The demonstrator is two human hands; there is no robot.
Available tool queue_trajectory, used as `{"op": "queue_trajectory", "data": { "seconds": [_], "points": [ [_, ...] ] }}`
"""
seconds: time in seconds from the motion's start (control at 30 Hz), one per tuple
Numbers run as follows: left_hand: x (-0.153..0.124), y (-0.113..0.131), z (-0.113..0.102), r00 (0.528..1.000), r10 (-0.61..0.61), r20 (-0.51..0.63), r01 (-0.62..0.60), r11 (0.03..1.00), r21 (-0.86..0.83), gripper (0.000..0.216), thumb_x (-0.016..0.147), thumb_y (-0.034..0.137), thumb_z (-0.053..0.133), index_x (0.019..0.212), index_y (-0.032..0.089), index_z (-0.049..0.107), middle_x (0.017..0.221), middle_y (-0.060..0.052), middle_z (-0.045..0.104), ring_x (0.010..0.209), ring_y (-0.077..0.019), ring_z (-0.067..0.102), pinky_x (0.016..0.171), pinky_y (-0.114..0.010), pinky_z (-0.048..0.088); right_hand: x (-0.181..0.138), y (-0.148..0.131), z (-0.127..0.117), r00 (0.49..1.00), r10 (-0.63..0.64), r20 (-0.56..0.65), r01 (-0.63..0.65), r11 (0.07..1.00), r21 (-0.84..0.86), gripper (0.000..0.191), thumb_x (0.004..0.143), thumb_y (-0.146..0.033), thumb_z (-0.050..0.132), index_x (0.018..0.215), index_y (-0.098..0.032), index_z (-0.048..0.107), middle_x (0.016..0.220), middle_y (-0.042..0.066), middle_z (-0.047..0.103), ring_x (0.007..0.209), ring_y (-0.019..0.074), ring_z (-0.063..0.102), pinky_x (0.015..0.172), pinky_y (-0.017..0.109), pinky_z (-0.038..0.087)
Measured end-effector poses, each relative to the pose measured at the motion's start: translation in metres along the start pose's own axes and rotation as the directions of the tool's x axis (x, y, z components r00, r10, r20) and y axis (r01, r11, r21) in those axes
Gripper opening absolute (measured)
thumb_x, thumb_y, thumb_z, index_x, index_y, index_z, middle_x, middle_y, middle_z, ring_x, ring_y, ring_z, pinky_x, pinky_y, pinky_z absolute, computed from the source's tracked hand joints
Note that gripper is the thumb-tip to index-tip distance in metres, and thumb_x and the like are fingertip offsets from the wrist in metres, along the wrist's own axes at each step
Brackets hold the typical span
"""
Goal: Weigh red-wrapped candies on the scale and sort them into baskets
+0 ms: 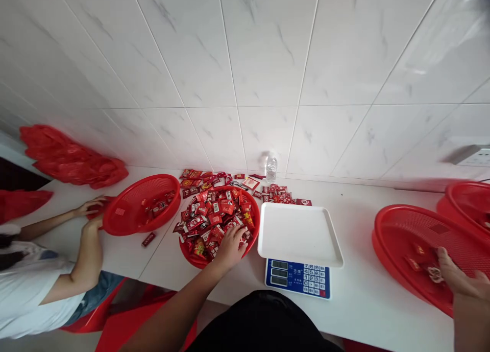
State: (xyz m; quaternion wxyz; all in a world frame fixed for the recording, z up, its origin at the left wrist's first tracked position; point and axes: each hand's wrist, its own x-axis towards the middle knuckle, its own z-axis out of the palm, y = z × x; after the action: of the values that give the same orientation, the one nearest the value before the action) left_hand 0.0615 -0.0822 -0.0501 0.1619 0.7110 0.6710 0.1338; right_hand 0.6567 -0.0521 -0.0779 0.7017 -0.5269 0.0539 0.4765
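White counter (363, 290); left hand (231, 247) curls into sweets (214, 214) in the basket (190, 259) under it, grip unclear; right hand (459, 280) lies open in a second basket (401, 229); sweets look light, slick-wrapped, best scooped by handfuls.

The left hand (230, 247) lies palm down just left of centre, at the end of a bare forearm (184, 303) stretched from 7 o'clock toward 1 o'clock, fingers curled downward so its grip cannot be judged, while the right hand (459, 279) sits at 4 o'clock, palm down, fingers loosely spread toward 10 o'clock.
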Motion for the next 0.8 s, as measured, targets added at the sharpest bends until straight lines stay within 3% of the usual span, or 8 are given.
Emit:
{"op": "queue_trajectory", "data": {
  "seconds": [0.1,0.2,0.3,0.33,0.4,0.53,0.67,0.8],
  "points": [
    [0.007,-0.013,-0.005,1.0,-0.021,-0.022,0.024,0.994,0.107,0.04,0.084,0.025,0.046,0.123,0.021,0.051,0.132,-0.008,0.047,0.126,-0.027,0.037,0.105,-0.045,0.03,-0.027,0.042,0.037,0.976,-0.086,0.201,0.095,0.995,-0.039,0.036,0.073,-0.046,0.055,0.107,-0.034,0.061,0.133,0.009,0.049,0.117,0.0212,0.051,0.094,0.039,0.047],
    [0.019,-0.02,-0.005,1.0,-0.001,-0.019,0.004,0.988,0.156,0.038,0.084,0.024,0.046,0.122,0.022,0.051,0.131,-0.007,0.049,0.123,-0.0264,0.039,0.103,-0.044,0.032,-0.073,0.111,0.08,0.946,0.101,0.307,0.006,0.944,-0.33,0.034,0.07,-0.041,0.06,0.101,-0.027,0.063,0.12,0.011,0.059,0.103,0.0248,0.061,0.093,0.05,0.047],
    [0.033,-0.025,-0.004,0.999,0.009,-0.035,-0.003,0.984,0.18,0.039,0.084,0.021,0.045,0.123,0.021,0.05,0.131,-0.008,0.049,0.121,-0.0263,0.042,0.101,-0.043,0.034,-0.123,0.182,0.111,0.817,0.252,0.519,0.215,0.702,-0.679,0.044,0.063,-0.039,0.071,0.104,-0.024,0.064,0.106,0.009,0.065,0.097,0.0268,0.061,0.091,0.051,0.046],
    [0.037,-0.027,-0.005,0.999,0.011,-0.036,-0.005,0.984,0.178,0.038,0.085,0.02,0.044,0.123,0.02,0.05,0.13,-0.008,0.05,0.119,-0.0261,0.043,0.1,-0.042,0.035,-0.139,0.201,0.117,0.787,0.243,0.567,0.337,0.6,-0.726,0.042,0.062,-0.039,0.073,0.1,-0.024,0.066,0.104,0.009,0.065,0.097,0.0272,0.06,0.091,0.05,0.045],
    [0.043,-0.03,-0.009,1.0,0.007,-0.023,-0.003,0.987,0.158,0.037,0.086,0.016,0.041,0.121,0.02,0.052,0.125,-0.009,0.054,0.115,-0.0248,0.048,0.096,-0.04,0.039,-0.166,0.229,0.124,0.707,0.24,0.665,0.494,0.505,-0.707,0.038,0.064,-0.038,0.071,0.1,-0.027,0.067,0.108,0.007,0.064,0.099,0.0265,0.058,0.088,0.045,0.045],
    [0.045,-0.03,-0.024,0.999,-0.016,-0.04,0.02,0.995,0.099,0.038,0.087,0.013,0.036,0.121,0.019,0.052,0.113,-0.01,0.062,0.106,-0.0234,0.055,0.091,-0.037,0.043,-0.194,0.247,0.123,0.607,0.322,0.727,0.547,0.494,-0.676,0.036,0.068,-0.038,0.067,0.103,-0.03,0.066,0.105,0.005,0.064,0.095,0.0249,0.058,0.081,0.039,0.046],
    [0.045,-0.008,-0.034,0.988,0.036,-0.151,-0.043,0.998,-0.045,0.035,0.091,0.021,0.034,0.123,0.021,0.05,0.118,-0.008,0.06,0.108,-0.0215,0.055,0.094,-0.036,0.042,-0.195,0.247,0.109,0.626,0.379,0.682,0.499,0.478,-0.723,0.035,0.07,-0.04,0.065,0.104,-0.029,0.065,0.105,0.005,0.065,0.091,0.0247,0.06,0.08,0.04,0.045],
    [0.058,0.023,-0.026,0.986,0.122,-0.115,-0.153,0.934,-0.323,0.036,0.092,0.028,0.036,0.126,0.023,0.042,0.118,-0.005,0.059,0.103,-0.0156,0.058,0.089,-0.029,0.046,-0.189,0.248,0.095,0.657,0.383,0.65,0.526,0.385,-0.759,0.037,0.072,-0.042,0.063,0.106,-0.028,0.064,0.103,0.007,0.066,0.087,0.0249,0.061,0.08,0.04,0.045]
  ]
}}
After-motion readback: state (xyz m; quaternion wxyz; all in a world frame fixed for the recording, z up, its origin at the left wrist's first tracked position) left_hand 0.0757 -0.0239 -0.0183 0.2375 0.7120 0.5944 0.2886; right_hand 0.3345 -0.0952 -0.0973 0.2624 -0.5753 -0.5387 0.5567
